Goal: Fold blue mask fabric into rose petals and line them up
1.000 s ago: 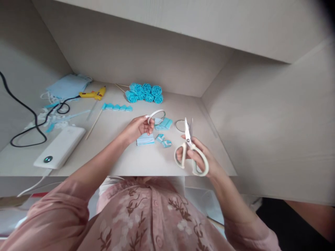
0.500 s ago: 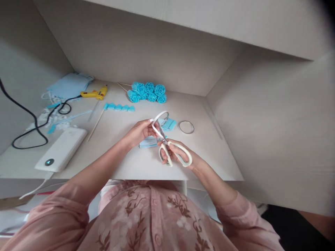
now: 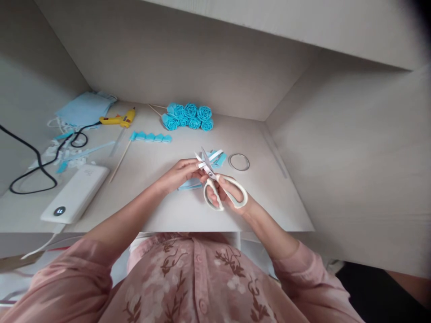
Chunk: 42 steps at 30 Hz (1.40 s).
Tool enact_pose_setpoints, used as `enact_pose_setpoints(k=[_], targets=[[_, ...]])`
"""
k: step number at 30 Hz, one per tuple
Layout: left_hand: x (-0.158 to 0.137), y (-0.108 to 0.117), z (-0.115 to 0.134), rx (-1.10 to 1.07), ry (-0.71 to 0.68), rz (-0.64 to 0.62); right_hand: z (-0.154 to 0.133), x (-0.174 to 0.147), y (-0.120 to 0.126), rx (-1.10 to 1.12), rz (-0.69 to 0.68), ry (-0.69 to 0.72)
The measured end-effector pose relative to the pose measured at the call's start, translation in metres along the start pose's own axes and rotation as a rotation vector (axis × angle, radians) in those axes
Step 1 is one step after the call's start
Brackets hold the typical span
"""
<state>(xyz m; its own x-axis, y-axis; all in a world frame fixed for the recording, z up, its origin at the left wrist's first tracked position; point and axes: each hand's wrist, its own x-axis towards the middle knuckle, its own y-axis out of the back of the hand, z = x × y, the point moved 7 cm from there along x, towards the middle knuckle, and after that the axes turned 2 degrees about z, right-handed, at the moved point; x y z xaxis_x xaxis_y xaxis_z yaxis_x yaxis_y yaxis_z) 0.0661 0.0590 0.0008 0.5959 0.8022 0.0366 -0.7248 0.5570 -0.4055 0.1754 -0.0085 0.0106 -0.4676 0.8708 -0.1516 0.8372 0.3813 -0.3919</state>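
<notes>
My right hand is closed in the handles of cream-handled scissors, whose blades are spread and point away from me. Pinched in my left hand is a narrow white strip, which passes between the blades. Just beyond the blades, light blue cut pieces lie on the table. More folded light blue pieces rest beneath my left hand, partly hidden by it. To the right of the scissors lies a thin ring, like a narrow tape roll.
Blue crafted roses on sticks lie at the back. A stick joins a scalloped blue strip. Left are a yellow glue gun, black cord, face masks, white scraps and a power bank. Walls enclose the table.
The white strip was curled in a loop above the scissors; now it lies straighter across the blades. The scissor blades have spread wider apart. My view has shifted slightly.
</notes>
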Motion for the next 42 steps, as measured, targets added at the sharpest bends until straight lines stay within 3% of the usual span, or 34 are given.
enact_pose_setpoints(k=[7, 14, 17, 20, 24, 27, 31, 36, 42], targets=[[-0.005, -0.009, 0.012, -0.047, -0.028, -0.103, 0.002, -0.004, -0.002, 0.192, 0.033, -0.077], [-0.006, 0.003, 0.011, 0.215, -0.056, 0.037, 0.002, -0.006, -0.008, 0.18, 0.025, -0.09], [-0.005, 0.006, 0.011, 0.233, -0.065, 0.095, 0.003, -0.007, -0.011, 0.093, 0.071, -0.057], [-0.004, 0.008, 0.01, 0.283, -0.029, 0.148, 0.003, -0.008, -0.018, -0.143, 0.113, -0.019], [-0.001, 0.009, 0.01, 0.319, -0.043, 0.174, -0.004, -0.011, -0.034, -0.453, 0.055, 0.084], [0.0, 0.013, 0.012, 0.235, -0.08, 0.198, 0.0, -0.016, -0.036, -0.372, -0.063, 0.049], [0.0, 0.016, 0.012, 0.101, -0.046, 0.202, 0.006, -0.022, -0.02, -0.184, -0.14, 0.05], [0.0, 0.009, 0.008, 0.013, -0.002, 0.124, 0.011, -0.025, -0.005, -0.087, -0.115, 0.048], [0.001, 0.002, 0.001, -0.01, 0.048, 0.02, 0.012, -0.024, -0.006, -0.068, -0.114, -0.014]])
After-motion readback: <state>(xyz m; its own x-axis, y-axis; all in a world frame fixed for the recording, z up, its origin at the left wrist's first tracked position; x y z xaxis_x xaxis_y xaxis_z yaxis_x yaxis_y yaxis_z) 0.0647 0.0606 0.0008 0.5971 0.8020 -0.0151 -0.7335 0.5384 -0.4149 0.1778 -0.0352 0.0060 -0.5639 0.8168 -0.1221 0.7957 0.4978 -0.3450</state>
